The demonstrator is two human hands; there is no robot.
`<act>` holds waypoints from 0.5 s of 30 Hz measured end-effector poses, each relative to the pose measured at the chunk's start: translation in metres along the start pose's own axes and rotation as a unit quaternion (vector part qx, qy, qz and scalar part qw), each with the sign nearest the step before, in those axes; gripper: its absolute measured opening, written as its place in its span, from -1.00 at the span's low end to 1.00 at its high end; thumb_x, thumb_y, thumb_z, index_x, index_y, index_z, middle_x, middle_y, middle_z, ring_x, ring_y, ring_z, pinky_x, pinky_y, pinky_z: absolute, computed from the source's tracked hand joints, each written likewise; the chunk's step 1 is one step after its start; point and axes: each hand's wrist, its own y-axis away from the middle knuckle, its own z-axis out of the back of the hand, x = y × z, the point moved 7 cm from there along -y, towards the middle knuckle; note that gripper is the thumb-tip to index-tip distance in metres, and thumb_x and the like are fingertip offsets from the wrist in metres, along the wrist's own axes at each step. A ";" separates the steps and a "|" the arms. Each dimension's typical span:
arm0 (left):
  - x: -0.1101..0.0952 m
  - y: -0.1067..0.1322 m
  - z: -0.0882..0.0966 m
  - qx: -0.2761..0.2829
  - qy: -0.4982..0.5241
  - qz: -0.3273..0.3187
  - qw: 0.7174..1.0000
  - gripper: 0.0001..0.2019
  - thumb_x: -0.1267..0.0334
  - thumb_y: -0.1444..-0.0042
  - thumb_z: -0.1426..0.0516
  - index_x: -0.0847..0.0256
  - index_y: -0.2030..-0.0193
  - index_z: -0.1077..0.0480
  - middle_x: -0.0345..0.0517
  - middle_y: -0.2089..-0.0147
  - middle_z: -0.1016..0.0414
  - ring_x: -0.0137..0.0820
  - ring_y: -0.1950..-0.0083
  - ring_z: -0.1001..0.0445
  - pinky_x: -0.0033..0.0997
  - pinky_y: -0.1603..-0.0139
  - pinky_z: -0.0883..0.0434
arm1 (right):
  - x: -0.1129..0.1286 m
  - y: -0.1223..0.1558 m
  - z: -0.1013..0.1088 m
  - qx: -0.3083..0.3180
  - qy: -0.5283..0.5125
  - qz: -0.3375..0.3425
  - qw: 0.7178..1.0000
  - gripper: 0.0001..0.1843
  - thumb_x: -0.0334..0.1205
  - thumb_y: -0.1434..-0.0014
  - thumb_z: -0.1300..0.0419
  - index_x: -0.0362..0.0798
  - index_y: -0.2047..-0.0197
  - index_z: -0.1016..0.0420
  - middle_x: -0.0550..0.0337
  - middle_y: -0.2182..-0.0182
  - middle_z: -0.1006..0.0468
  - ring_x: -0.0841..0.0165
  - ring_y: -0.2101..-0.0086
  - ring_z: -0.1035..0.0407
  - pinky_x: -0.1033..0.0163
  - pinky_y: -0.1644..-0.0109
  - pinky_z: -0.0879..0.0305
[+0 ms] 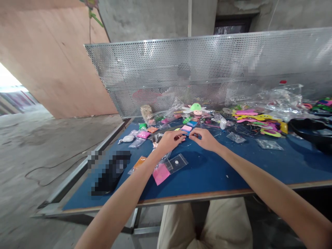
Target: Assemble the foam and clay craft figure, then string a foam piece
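My left hand (171,140) and my right hand (204,139) are close together above the blue table, fingers bent inward and fingertips a short way apart. The right thumb and forefinger form a pinch. Whatever either hand grips is too small or hidden to make out. Just beyond the fingertips lie a pink piece (186,128) and a blue piece (192,123). A figure with a green cap-like top (195,108) stands behind them. Nearer me, beside the left forearm, are a pink packet (161,173), a clear zip bag (181,164) with a white round piece, and an orange packet (140,162).
A perforated metal panel (166,65) rises behind the blue table (207,173). Colourful flat foam pieces (255,119) are heaped at right, near a black curved object (311,135). A white case (128,138) and a partly blurred dark object (114,173) lie at left.
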 end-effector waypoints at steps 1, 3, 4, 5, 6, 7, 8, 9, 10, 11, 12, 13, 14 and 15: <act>0.000 0.000 0.000 -0.001 -0.002 -0.002 1.000 -0.77 0.24 -0.26 -0.11 0.08 0.01 -0.53 -0.19 0.24 -0.62 -0.43 0.31 -0.54 -0.49 0.22 -0.43 | 0.000 0.000 0.000 0.000 0.000 0.000 1.000 -0.84 -0.18 -0.27 -0.14 0.01 0.26 -0.53 0.17 0.29 -0.58 0.34 0.33 -0.38 0.21 0.21 -0.28; 0.001 0.000 -0.001 0.000 -0.006 -0.004 1.000 -0.77 0.24 -0.26 -0.11 0.10 0.02 -0.53 -0.17 0.22 -0.62 -0.43 0.31 -0.54 -0.49 0.23 -0.43 | 0.002 0.000 0.000 0.001 -0.002 0.001 1.000 -0.85 -0.19 -0.27 -0.14 0.00 0.26 -0.53 0.17 0.28 -0.58 0.33 0.32 -0.39 0.22 0.22 -0.28; 0.002 0.000 -0.001 -0.001 -0.009 -0.005 1.000 -0.77 0.23 -0.25 -0.11 0.10 0.02 -0.53 -0.16 0.22 -0.62 -0.42 0.31 -0.54 -0.49 0.23 -0.43 | 0.002 0.000 -0.001 0.001 -0.003 0.002 1.000 -0.85 -0.19 -0.27 -0.14 0.00 0.26 -0.52 0.17 0.28 -0.58 0.33 0.32 -0.39 0.22 0.22 -0.27; 0.002 0.000 -0.001 -0.001 -0.012 -0.005 1.000 -0.77 0.23 -0.25 -0.11 0.11 0.02 -0.54 -0.16 0.22 -0.62 -0.41 0.30 -0.54 -0.49 0.23 -0.43 | 0.003 0.000 -0.001 0.002 -0.004 0.003 1.000 -0.85 -0.20 -0.28 -0.14 0.00 0.26 -0.52 0.17 0.28 -0.58 0.33 0.31 -0.40 0.22 0.22 -0.27; 0.002 0.000 -0.001 -0.002 -0.015 -0.005 1.000 -0.77 0.23 -0.25 -0.11 0.12 0.03 -0.54 -0.16 0.23 -0.62 -0.41 0.30 -0.54 -0.49 0.23 -0.43 | 0.004 0.000 -0.001 0.003 -0.005 0.004 1.000 -0.85 -0.20 -0.28 -0.13 0.00 0.25 -0.52 0.17 0.28 -0.58 0.33 0.30 -0.40 0.23 0.22 -0.27; 0.002 0.000 -0.001 -0.004 -0.015 -0.006 1.000 -0.77 0.23 -0.25 -0.11 0.12 0.03 -0.54 -0.16 0.24 -0.62 -0.41 0.30 -0.54 -0.49 0.24 -0.43 | 0.004 0.000 -0.002 0.004 -0.006 0.006 1.000 -0.85 -0.20 -0.28 -0.13 0.00 0.25 -0.52 0.17 0.28 -0.58 0.33 0.30 -0.40 0.22 0.22 -0.27; 0.002 0.000 -0.001 -0.005 -0.015 -0.008 1.000 -0.78 0.24 -0.25 -0.11 0.12 0.03 -0.53 -0.16 0.25 -0.62 -0.41 0.30 -0.54 -0.49 0.24 -0.42 | 0.005 0.000 -0.002 0.006 -0.006 0.007 1.000 -0.84 -0.19 -0.28 -0.12 0.00 0.25 -0.52 0.17 0.28 -0.58 0.33 0.30 -0.40 0.22 0.21 -0.27; 0.002 0.000 -0.001 -0.006 -0.013 -0.010 1.000 -0.78 0.25 -0.25 -0.11 0.12 0.04 -0.53 -0.17 0.25 -0.62 -0.42 0.31 -0.54 -0.50 0.24 -0.42 | 0.005 0.000 -0.002 0.007 -0.006 0.008 1.000 -0.84 -0.19 -0.29 -0.12 0.00 0.25 -0.52 0.16 0.28 -0.58 0.32 0.30 -0.40 0.22 0.21 -0.27; 0.001 0.000 -0.001 -0.006 -0.013 -0.012 1.000 -0.78 0.25 -0.25 -0.11 0.11 0.04 -0.53 -0.18 0.26 -0.62 -0.43 0.32 -0.54 -0.50 0.25 -0.41 | 0.006 0.000 -0.002 0.008 -0.006 0.008 1.000 -0.83 -0.18 -0.29 -0.12 0.00 0.25 -0.52 0.15 0.28 -0.58 0.32 0.30 -0.40 0.21 0.22 -0.28; 0.001 0.000 -0.001 -0.007 -0.013 -0.013 1.000 -0.79 0.26 -0.25 -0.11 0.11 0.05 -0.54 -0.19 0.26 -0.62 -0.44 0.33 -0.53 -0.50 0.26 -0.41 | 0.006 0.000 -0.002 0.009 -0.006 0.008 1.000 -0.83 -0.18 -0.29 -0.12 0.00 0.25 -0.52 0.15 0.28 -0.58 0.32 0.30 -0.40 0.21 0.22 -0.28; 0.001 0.000 -0.001 -0.007 -0.015 -0.014 1.000 -0.79 0.26 -0.25 -0.12 0.11 0.06 -0.54 -0.19 0.27 -0.62 -0.44 0.34 -0.53 -0.50 0.27 -0.40 | 0.006 0.000 -0.002 0.012 -0.006 0.008 1.000 -0.82 -0.17 -0.29 -0.12 0.00 0.24 -0.52 0.14 0.27 -0.58 0.31 0.29 -0.40 0.21 0.22 -0.28; 0.001 0.000 -0.001 -0.007 -0.019 -0.014 1.000 -0.80 0.26 -0.24 -0.12 0.11 0.06 -0.54 -0.19 0.27 -0.62 -0.44 0.34 -0.53 -0.50 0.27 -0.40 | 0.006 0.000 -0.002 0.015 -0.007 0.007 1.000 -0.82 -0.17 -0.29 -0.11 0.00 0.23 -0.53 0.14 0.27 -0.58 0.31 0.29 -0.40 0.21 0.23 -0.28; 0.002 0.000 -0.001 -0.007 -0.021 -0.014 1.000 -0.80 0.25 -0.24 -0.13 0.11 0.07 -0.54 -0.19 0.27 -0.62 -0.43 0.33 -0.53 -0.50 0.27 -0.40 | 0.006 0.000 -0.002 0.019 -0.008 0.005 1.000 -0.82 -0.16 -0.30 -0.11 0.00 0.23 -0.53 0.14 0.26 -0.58 0.31 0.29 -0.40 0.21 0.23 -0.28; 0.002 0.000 -0.001 -0.007 -0.022 -0.015 1.000 -0.80 0.24 -0.24 -0.13 0.11 0.07 -0.54 -0.19 0.26 -0.62 -0.42 0.32 -0.54 -0.49 0.26 -0.41 | 0.006 0.000 -0.002 0.023 -0.008 0.004 1.000 -0.81 -0.16 -0.30 -0.11 0.00 0.23 -0.53 0.14 0.26 -0.58 0.31 0.28 -0.40 0.21 0.23 -0.29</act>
